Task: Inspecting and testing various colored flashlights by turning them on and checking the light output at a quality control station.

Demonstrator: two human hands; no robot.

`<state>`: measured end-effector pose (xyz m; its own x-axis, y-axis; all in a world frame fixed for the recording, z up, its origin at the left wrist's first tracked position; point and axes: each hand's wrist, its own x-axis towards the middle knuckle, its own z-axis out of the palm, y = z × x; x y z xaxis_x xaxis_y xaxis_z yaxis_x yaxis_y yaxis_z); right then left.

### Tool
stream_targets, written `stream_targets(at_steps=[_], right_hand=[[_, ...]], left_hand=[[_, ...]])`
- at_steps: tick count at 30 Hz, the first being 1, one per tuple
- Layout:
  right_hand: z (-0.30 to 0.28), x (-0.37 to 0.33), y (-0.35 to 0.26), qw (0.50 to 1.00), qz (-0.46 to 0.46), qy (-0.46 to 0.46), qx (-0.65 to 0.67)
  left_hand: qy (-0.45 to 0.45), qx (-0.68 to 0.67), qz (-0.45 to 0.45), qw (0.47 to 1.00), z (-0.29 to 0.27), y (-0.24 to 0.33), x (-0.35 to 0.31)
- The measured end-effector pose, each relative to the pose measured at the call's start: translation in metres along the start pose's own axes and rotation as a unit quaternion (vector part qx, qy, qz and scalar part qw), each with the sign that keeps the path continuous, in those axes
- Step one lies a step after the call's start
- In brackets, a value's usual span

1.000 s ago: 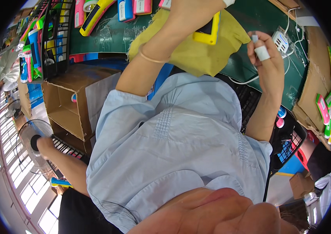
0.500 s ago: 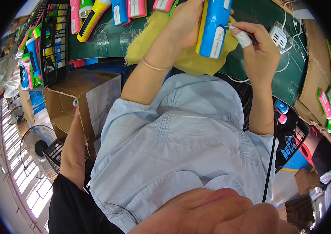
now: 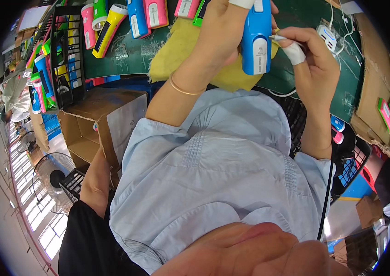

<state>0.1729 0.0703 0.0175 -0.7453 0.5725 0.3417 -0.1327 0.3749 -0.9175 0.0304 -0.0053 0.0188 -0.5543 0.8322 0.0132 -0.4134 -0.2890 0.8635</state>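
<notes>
My left hand (image 3: 218,34) grips a blue flashlight (image 3: 255,48), held upright above the green table (image 3: 289,69) with its label panel facing me. White tape wraps a finger of my right hand (image 3: 317,60). That hand pinches a thin white cable plug (image 3: 275,37) whose tip meets the flashlight's right side; whether it is inserted I cannot tell. Under the flashlight and my left wrist a yellow cloth (image 3: 172,53) lies spread out. At the back left is a row of flashlights, among them a yellow one (image 3: 110,31) and a blue one (image 3: 136,18).
A white multi-port USB charger (image 3: 326,37) with cables sits at the right. Black crates (image 3: 69,87) of flashlights and an open cardboard box (image 3: 91,103) stand left. Another person's forearm (image 3: 96,181) reaches by that box. Cardboard (image 3: 372,69) and more flashlights (image 3: 387,116) are far right.
The blue flashlight has turned so its label side faces me more squarely and has come slightly nearer. My right hand has shifted a little right and down, keeping the plug at its side.
</notes>
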Motion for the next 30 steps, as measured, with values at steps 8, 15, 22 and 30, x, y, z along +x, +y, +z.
stream_targets(at_steps=[8, 15, 22, 30], right_hand=[[-0.003, 0.028, -0.014, 0.97, -0.051, -0.167, -0.17], [0.005, -0.008, -0.015, 0.937, -0.209, -0.229, -0.159], [0.012, -0.033, 0.002, 0.904, -0.381, -0.12, -0.152], [0.025, -0.039, 0.021, 0.946, -0.278, -0.044, -0.164]], left_hand=[[0.045, 0.083, -0.008, 0.996, -0.003, -0.012, -0.006], [-0.022, -0.119, 0.025, 0.992, -0.012, 0.003, 0.002], [-0.044, -0.232, -0.026, 0.971, -0.017, -0.007, -0.006], [-0.058, -0.232, -0.005, 0.971, -0.017, -0.004, -0.009]])
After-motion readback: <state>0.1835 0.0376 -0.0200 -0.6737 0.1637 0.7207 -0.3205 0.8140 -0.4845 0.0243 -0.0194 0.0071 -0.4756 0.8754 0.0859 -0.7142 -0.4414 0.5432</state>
